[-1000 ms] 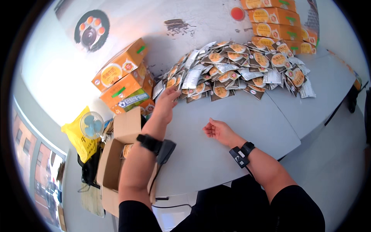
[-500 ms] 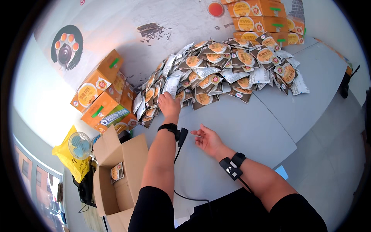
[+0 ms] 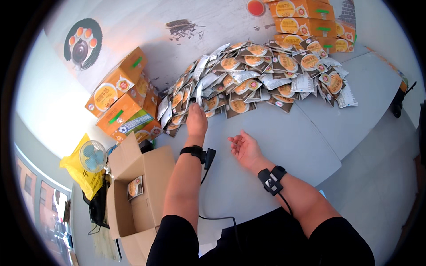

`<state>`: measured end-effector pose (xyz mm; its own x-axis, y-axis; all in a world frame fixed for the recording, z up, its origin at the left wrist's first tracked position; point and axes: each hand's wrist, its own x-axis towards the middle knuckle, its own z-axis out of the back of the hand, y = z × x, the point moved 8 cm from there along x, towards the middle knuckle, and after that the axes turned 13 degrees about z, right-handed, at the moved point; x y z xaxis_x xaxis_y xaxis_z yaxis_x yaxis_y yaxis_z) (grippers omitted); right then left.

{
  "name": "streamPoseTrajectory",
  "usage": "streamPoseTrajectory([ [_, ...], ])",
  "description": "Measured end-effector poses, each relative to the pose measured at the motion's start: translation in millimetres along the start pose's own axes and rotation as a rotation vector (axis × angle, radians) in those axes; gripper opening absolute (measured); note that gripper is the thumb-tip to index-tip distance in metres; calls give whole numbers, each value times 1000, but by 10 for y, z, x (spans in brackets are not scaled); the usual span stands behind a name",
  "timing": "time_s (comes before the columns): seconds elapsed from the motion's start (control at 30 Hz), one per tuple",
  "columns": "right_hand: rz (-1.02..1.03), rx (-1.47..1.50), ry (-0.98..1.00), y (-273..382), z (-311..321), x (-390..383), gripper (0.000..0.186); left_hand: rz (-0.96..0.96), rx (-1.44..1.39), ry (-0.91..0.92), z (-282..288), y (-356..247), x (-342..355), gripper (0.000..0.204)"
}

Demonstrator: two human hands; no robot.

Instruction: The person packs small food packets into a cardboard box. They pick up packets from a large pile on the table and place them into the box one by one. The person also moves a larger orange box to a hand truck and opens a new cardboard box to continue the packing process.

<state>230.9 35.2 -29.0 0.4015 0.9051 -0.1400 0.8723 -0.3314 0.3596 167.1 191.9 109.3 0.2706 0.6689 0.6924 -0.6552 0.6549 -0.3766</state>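
Note:
A large heap of sachets, brown and silver with orange round pictures, lies along the back of the grey table. At the heap's front left, my left hand pinches one silver-backed sachet, which stands nearly edge-on above the fingers. The fingertips are partly hidden behind the hand. My right hand hovers over the table in front of the heap, palm turned inward, its fingers loosely bent and apart with nothing in them. An open cardboard box at the left has a single sachet inside.
Orange cartons are stacked left of the heap, and more orange cartons stand at the back right. A small fan and a yellow bag are beyond the box. From my wrist straps a black cable runs across the table.
The sachet at my left hand has turned from lying flat to nearly edge-on. My right hand has shifted slightly right and up, and the view has moved a little.

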Motion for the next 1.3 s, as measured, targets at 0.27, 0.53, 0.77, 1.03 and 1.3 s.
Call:
streamPoseTrajectory([
  [0.27, -99, -183, 174, -79, -77, -40, 34, 825, -1294, 377, 467, 761, -812, 13],
  [0.53, -340, -462, 507, -426, -367, -414, 51, 906, -1583, 550, 1302, 575, -1800, 14],
  [0.77, -284, -589, 545, -441, -322, -414, 46, 817, -1472, 616, 1319, 289, -2303, 15],
  [1.03, -203, -750, 506, -326, -298, -411, 41, 1040, -1372, 790, 1126, 240, -2261, 27],
  [1.3, -177, -747, 470, -318, -276, -349, 39, 1153, -1250, 686, 725, 210, -2062, 44],
])
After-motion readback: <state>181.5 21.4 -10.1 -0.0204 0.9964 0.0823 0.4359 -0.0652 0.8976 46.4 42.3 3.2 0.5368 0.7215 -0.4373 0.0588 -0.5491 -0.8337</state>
